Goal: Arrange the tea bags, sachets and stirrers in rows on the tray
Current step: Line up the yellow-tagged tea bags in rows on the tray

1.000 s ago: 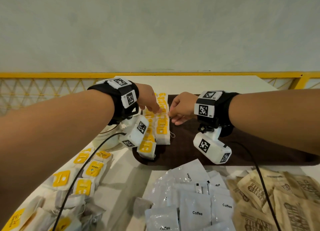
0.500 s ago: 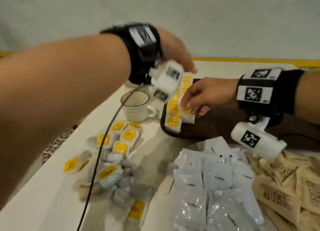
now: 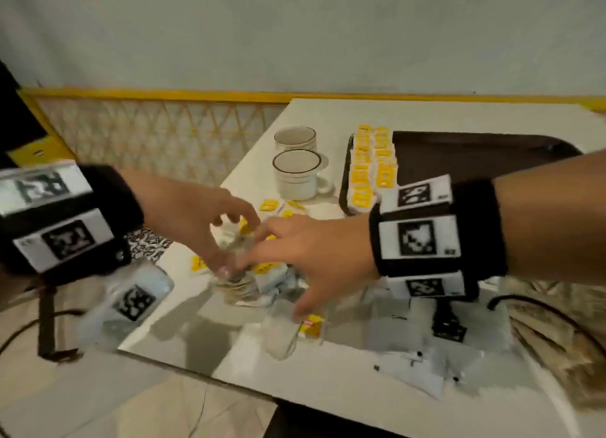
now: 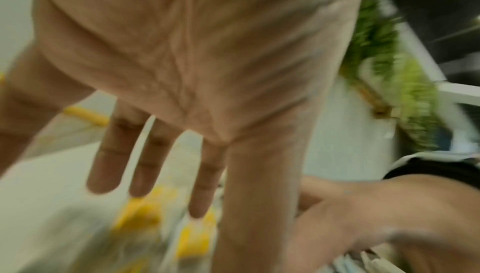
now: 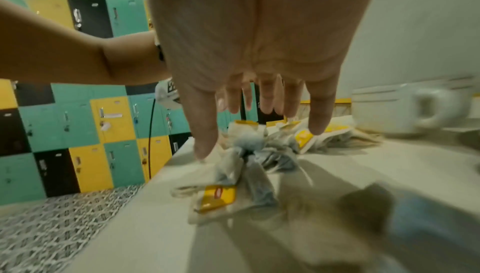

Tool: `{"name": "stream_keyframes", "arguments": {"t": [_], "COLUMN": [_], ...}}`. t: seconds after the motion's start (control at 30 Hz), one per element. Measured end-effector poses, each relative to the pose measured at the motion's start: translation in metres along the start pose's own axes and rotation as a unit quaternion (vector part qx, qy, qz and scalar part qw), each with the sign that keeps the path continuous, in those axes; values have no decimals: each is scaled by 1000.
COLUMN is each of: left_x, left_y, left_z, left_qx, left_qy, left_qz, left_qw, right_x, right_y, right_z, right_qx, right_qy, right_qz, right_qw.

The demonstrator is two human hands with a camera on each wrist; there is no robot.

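Two bare forearms, no sleeves. Left hand [image 3: 193, 221]: black wrist strap [image 3: 108, 204] bearing white plates with black square-code markers; white rounded camera pod [image 3: 131, 301] below it, same marker, black cable [image 3: 46, 323] trailing. Right hand [image 3: 314, 257]: matching black strap [image 3: 475, 227], three white marker plates, white pod [image 3: 449, 326] below with black cable [image 3: 541, 306]. One pale-polished fingernail [image 3: 224, 271].

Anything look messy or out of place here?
Yes. Loose tea bags lie in a jumbled heap on the table, overlapping at odd angles, unlike the neat rows on the tray. Both hands hover open over the heap.
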State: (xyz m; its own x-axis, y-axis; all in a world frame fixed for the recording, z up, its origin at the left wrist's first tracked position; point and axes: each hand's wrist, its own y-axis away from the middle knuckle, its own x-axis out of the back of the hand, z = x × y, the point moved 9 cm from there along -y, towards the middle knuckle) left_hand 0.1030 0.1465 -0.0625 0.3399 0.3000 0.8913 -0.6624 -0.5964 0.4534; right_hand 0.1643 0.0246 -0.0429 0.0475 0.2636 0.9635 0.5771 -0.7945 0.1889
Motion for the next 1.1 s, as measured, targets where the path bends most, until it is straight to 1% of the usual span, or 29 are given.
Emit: {"name": "stream_keyframes", "arguments": {"t": [0.03,0.07,0.1,0.13,0.17,0.23,0.33,0.37,0.47,0.53,0.6,0.67,0.77,0.8,0.83,0.93,0.97,1.03,1.1], "left_x": [-6,-15,-22,-23,-21,-21,-21,-21,-16,-10,-3,2,8,10,13,20,22,24,27], "left_y": [9,17,20,21,19,14,9,8,7,7,6,5,5,5,5,6,6,7,8], "left_z": [8,15,21,23,23,17,14,13,10,13,13,11,16,19,21,25,25,26,30], "left_qx": [8,9,-3,-10,-11,-1,-13,-17,-14,-26,-34,-30,-27,-28,-29,-40,-43,-55,-80], "left_qy": [24,45,59,71,88,126,201,221,232,255,273,275,259,250,241,227,231,257,295], "left_qz": [-20,-54,-69,-65,-47,-11,20,28,68,92,118,135,157,165,174,204,210,210,208], "left_qw": [999,997,996,995,995,992,979,975,970,962,954,951,953,954,955,951,949,942,929], "right_x": [-8,-17,-26,-31,-34,-31,-24,-23,-16,-2,18,31,27,23,19,20,20,18,16], "right_y": [-7,-14,-20,-24,-27,-30,-28,-27,-18,-6,11,27,44,47,48,49,48,46,45], "right_z": [-2,-2,0,1,3,7,15,18,24,35,56,77,96,98,99,99,99,100,102], "right_qx": [6,4,-6,-19,-29,-45,-63,-64,-68,-99,-157,-207,-243,-248,-251,-247,-241,-244,-251], "right_qy": [11,24,38,52,64,70,63,53,4,-48,-114,-187,-348,-379,-382,-283,-268,-269,-272], "right_qz": [-15,-37,-59,-72,-69,-34,0,3,21,68,131,178,203,199,194,183,181,171,171], "right_qw": [1000,999,998,996,995,996,996,997,997,992,972,944,883,869,868,908,915,916,913]}}
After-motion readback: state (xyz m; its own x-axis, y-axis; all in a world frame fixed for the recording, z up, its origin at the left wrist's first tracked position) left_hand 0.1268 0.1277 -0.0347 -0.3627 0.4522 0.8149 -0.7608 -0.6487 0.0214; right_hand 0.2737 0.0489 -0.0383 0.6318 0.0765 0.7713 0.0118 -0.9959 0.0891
